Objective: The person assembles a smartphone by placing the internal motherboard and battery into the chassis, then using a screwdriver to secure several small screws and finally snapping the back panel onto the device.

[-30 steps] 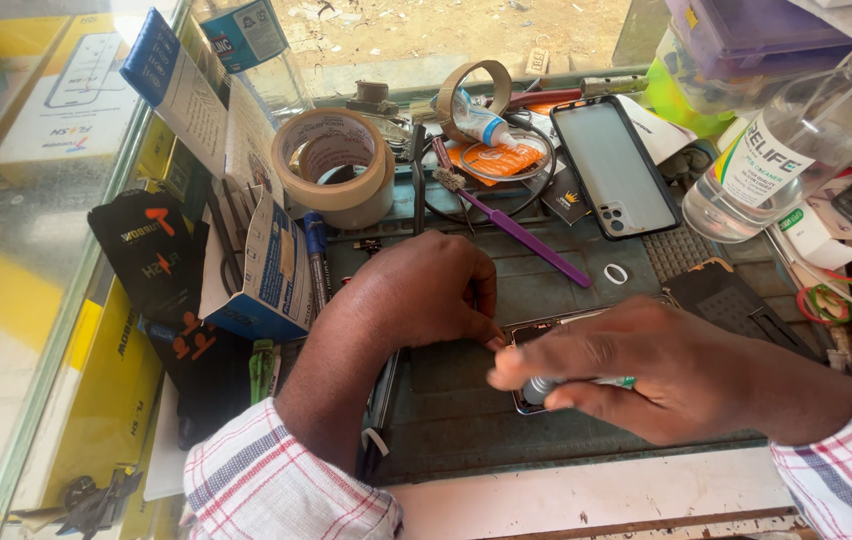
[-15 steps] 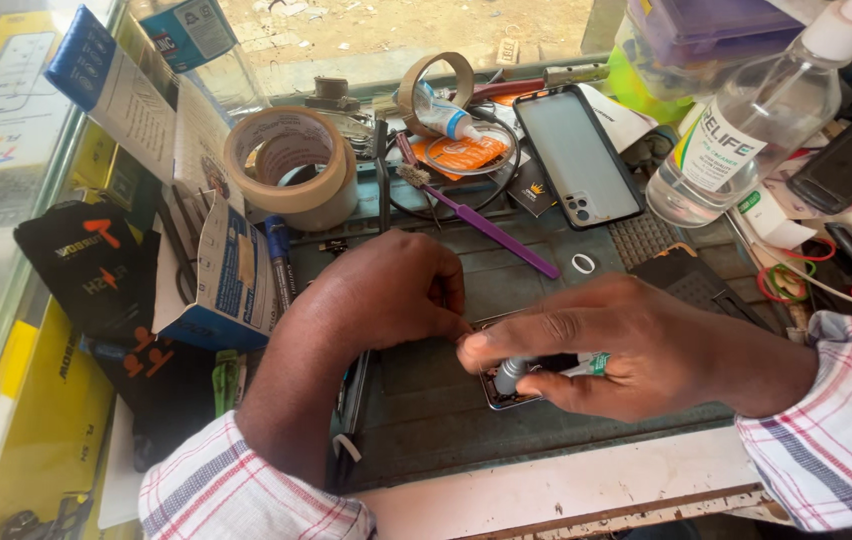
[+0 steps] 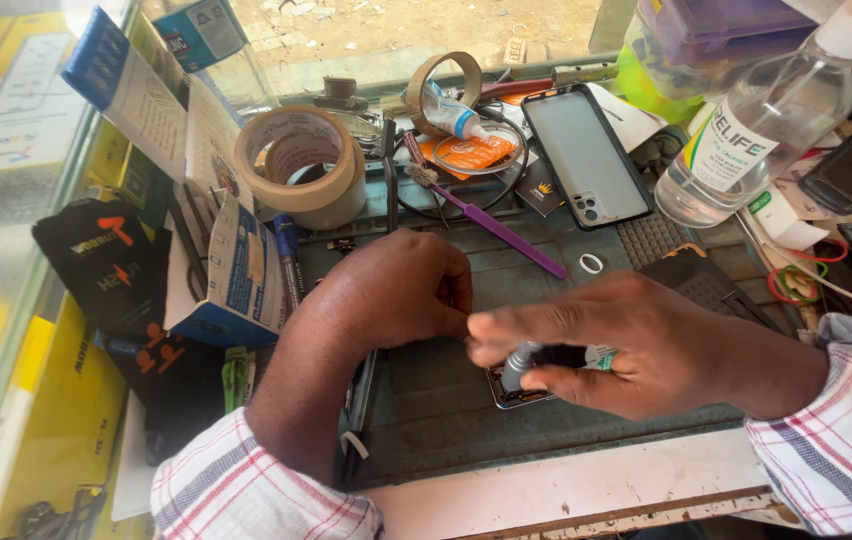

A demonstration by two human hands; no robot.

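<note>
Cluttered and sunlit, the workbench carries a dark grey mat (image 3: 426,400) with a pale wooden edge along its near side and a glass pane at 9 o'clock.

Head view: the left hand (image 3: 401,290) rests on the mat near the centre, curled into a loose fist with its fingers pressed together; what its fingertips hold is hidden. Just beside it, at 3 o'clock, the right hand (image 3: 626,345) pinches a slim grey-handled tool (image 3: 518,365) between thumb and forefinger, the other fingers stretched out above. The tool's tip points down onto a small metal-framed device (image 3: 521,392) lying flat on the mat beneath both hands, mostly covered by them.

At 12 o'clock from the hands lie a purple toothbrush (image 3: 506,225) and a phone in a dark case (image 3: 586,155), screen side down. A small white ring (image 3: 592,264) sits on the mat between the toothbrush and the right hand. At 11 o'clock stands a roll of brown tape (image 3: 301,165); at 2 o'clock a clear plastic bottle (image 3: 756,130) leans. A blue and white box (image 3: 236,280) lies at 9 o'clock.
</note>
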